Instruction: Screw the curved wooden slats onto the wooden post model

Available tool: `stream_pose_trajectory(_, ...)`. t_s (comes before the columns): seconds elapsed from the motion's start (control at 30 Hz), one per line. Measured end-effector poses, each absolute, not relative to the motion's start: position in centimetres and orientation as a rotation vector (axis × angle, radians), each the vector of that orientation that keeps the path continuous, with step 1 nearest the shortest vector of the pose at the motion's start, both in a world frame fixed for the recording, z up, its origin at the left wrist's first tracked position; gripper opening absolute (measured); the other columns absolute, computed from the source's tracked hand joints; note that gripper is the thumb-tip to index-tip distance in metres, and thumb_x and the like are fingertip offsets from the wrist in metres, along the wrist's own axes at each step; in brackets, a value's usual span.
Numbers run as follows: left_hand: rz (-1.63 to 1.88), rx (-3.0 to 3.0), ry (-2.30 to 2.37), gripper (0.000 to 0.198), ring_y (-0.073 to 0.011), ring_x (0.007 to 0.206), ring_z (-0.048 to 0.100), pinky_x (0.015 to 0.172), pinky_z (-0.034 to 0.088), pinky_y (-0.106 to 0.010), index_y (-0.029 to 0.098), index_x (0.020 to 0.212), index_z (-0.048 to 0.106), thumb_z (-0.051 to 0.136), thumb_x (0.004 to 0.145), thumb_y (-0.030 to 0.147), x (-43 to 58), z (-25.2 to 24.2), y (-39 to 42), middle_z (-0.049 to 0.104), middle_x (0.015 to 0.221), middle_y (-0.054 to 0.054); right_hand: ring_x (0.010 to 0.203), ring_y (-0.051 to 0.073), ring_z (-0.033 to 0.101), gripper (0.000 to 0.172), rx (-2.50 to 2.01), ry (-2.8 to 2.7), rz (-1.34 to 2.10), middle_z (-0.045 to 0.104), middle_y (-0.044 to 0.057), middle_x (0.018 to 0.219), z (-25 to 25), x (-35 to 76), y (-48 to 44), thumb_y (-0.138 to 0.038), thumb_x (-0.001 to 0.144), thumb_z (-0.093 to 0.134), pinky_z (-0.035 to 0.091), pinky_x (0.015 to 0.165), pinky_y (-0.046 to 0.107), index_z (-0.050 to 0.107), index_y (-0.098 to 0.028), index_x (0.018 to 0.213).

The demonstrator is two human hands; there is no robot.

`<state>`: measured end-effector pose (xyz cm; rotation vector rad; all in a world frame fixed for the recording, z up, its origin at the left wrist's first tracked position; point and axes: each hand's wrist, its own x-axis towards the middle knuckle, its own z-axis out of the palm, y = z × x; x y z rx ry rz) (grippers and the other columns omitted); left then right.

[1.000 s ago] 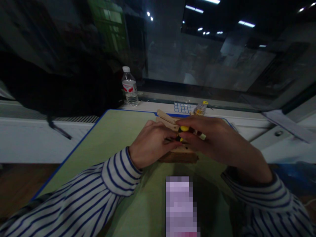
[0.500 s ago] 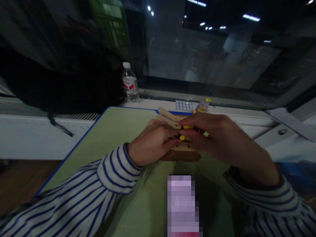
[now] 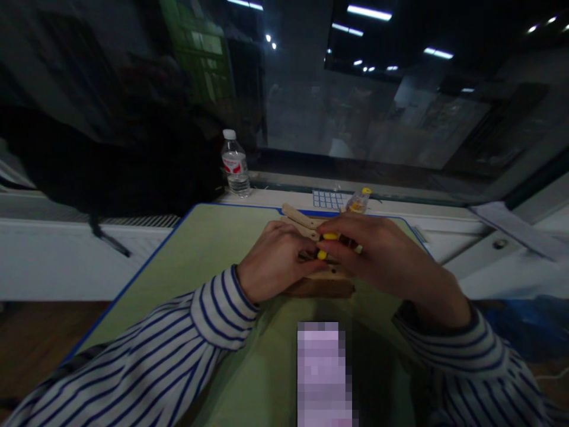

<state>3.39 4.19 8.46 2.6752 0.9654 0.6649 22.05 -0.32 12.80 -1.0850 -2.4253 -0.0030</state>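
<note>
My right hand (image 3: 377, 252) is closed, pinching a small yellow-and-black tool (image 3: 329, 236) between thumb and fingers. Its kind cannot be made out, as the fingers cover most of it. My left hand (image 3: 278, 261) comes in from the other side, its fingertips pressed together beside the tool; what they grip is hidden. Beneath both hands are light wooden pieces with small dark holes, among them a slanting wooden strip (image 3: 297, 214) at the back. A darker brown wooden block (image 3: 320, 289) lies at the front.
The hands work over a green tabletop (image 3: 213, 243) with a blue edge. A phone-like slab (image 3: 320, 373), its face blurred out, lies near me. On the windowsill are a water bottle (image 3: 235, 166), a blue grid sheet (image 3: 328, 198) and a clear yellow-capped container (image 3: 359, 200). Papers (image 3: 511, 228) lie right.
The view has tilted, so the sill and table sit lower in the picture. Both hands keep nearly the same place over the wooden pieces, and the right still pinches the yellow-and-black tool.
</note>
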Motion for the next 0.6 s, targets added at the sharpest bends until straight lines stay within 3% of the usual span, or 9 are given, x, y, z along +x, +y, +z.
stream_pose_trajectory(0.1,0.690,2.687,0.905,0.022,-0.0201,0.087,0.064,0.082,0.042,-0.034,0.023,0.088,0.075,0.065,0.085,0.042,3.2,8.1,4.4,0.073,0.085,-0.002,0.083,0.016,0.066,0.026,-1.047,-2.443,-0.003,0.072,0.006,0.100,13.2,22.4,-0.5,-0.032,0.094,0.054,0.048,0.070,0.027,0.064,-0.015,0.112)
stream_pose_trajectory(0.2,0.718,2.692,0.846,0.021,-0.0184,0.084,0.064,0.081,0.043,-0.032,0.023,0.091,0.075,0.064,0.087,0.041,3.1,7.7,4.6,0.072,0.084,-0.002,0.089,0.017,0.066,0.033,-1.027,-2.423,0.015,0.069,0.009,0.115,13.6,22.6,-0.9,-0.027,0.092,0.056,0.050,0.075,0.029,0.059,-0.014,0.123)
stream_pose_trajectory(0.37,0.696,2.714,0.833,0.021,-0.0165,0.074,0.062,0.073,0.041,-0.031,0.023,0.094,0.075,0.061,0.089,0.038,3.2,7.8,4.6,0.070,0.076,-0.001,0.100,0.015,0.064,0.026,-1.016,-2.490,0.165,0.071,0.003,0.112,14.2,22.3,-1.2,-0.011,0.090,0.055,0.047,0.085,0.026,0.065,-0.018,0.113)
stream_pose_trajectory(0.6,0.667,2.686,0.756,0.018,-0.0179,0.086,0.063,0.078,0.043,-0.030,0.022,0.096,0.074,0.063,0.088,0.034,3.0,8.0,4.8,0.072,0.090,-0.003,0.099,0.015,0.066,0.026,-1.048,-2.474,0.098,0.072,0.003,0.110,14.0,21.9,-1.0,-0.011,0.090,0.056,0.046,0.083,0.025,0.066,-0.017,0.113)
